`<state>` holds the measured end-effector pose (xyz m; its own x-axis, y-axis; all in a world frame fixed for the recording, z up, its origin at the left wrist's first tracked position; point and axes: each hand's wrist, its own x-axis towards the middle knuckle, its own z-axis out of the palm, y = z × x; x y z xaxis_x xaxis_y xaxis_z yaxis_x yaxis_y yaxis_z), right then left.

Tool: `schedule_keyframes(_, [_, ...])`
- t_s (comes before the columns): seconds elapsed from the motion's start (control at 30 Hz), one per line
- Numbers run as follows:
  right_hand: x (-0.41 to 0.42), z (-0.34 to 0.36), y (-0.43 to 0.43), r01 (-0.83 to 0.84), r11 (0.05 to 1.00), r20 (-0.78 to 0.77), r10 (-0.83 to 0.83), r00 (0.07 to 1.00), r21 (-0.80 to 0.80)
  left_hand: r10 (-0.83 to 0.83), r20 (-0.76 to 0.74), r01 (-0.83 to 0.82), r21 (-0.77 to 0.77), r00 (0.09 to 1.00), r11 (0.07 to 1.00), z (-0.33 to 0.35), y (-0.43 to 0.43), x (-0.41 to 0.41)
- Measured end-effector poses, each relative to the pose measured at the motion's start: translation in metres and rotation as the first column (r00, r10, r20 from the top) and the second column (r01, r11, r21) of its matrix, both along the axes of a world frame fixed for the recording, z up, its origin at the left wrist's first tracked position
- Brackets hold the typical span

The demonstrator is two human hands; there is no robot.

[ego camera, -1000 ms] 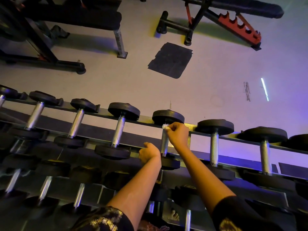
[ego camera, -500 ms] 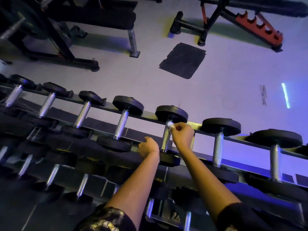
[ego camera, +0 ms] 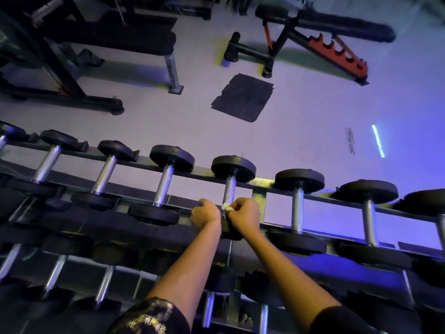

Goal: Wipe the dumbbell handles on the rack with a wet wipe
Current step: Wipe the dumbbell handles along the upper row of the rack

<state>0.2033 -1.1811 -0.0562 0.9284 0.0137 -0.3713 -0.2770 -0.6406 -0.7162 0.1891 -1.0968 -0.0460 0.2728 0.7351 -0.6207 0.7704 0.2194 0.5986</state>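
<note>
Pale gym floor (ego camera: 313,104), tinted by blue light, is seen from above. Two benches are placed on it at the far side: a flat bench (ego camera: 134,42) at upper left and an incline bench (ego camera: 337,51) with a red notched bracket at upper right. A dark mat (ego camera: 243,97) is laid between them. The foreground is crossed from left to right by a tiered rack (ego camera: 258,196), on which rows of dumbbells with black ends are stored. The dumbbell (ego camera: 233,168) being cleaned is seated in the top row, near the middle of the view. Its metal handle (ego camera: 230,189) is exposed for most of its length. The left hand (ego camera: 206,214) is held just left of the handle's near end, with the fingers curled; whether anything is gripped by them cannot be told. The right hand (ego camera: 244,214) is placed just right of the same spot. A small white wet wipe (ego camera: 226,206) is pinched in its curled fingers and pressed against the lower part of the handle, between the two hands.
</note>
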Motion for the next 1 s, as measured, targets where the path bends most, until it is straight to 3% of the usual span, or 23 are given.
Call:
schedule_keyframes(0.1, [-0.004,0.006,-0.013,0.073,0.993,0.005,-0.074,0.997,0.096,-0.161,-0.001,0.160,0.145,0.987,0.977,0.003,-0.002,-0.007])
schedule_keyframes(0.2, [-0.010,0.011,-0.036,0.198,0.954,0.012,-0.206,0.978,0.227,-0.361,0.034,0.327,0.350,0.932,0.878,0.007,-0.010,-0.011])
schedule_keyframes(0.3, [-0.010,0.021,-0.065,0.266,0.912,-0.027,-0.271,0.962,0.313,-0.506,0.203,0.367,0.476,0.838,0.799,0.018,-0.029,-0.015])
schedule_keyframes(0.4, [-0.008,0.036,-0.097,0.233,0.909,-0.059,-0.227,0.972,0.346,-0.555,0.352,0.403,0.419,0.754,0.814,0.028,-0.057,-0.016])
schedule_keyframes(0.5, [-0.004,0.049,-0.135,0.185,0.921,-0.102,-0.160,0.982,0.341,-0.571,0.389,0.469,0.330,0.723,0.819,0.034,-0.091,-0.016])
schedule_keyframes(0.6, [0.002,0.050,-0.173,0.118,0.943,-0.124,-0.083,0.989,0.310,-0.593,0.320,0.538,0.250,0.739,0.805,0.027,-0.120,-0.016])
schedule_keyframes(0.83, [0.021,0.041,-0.222,0.103,0.960,-0.105,-0.077,0.991,0.262,-0.538,0.154,0.528,0.101,0.829,0.843,0.013,-0.165,-0.005])
schedule_keyframes(1.0, [0.029,0.020,-0.229,-0.014,0.983,-0.035,0.021,0.999,0.185,-0.504,0.019,0.503,0.044,0.864,0.863,-0.003,-0.187,0.007])
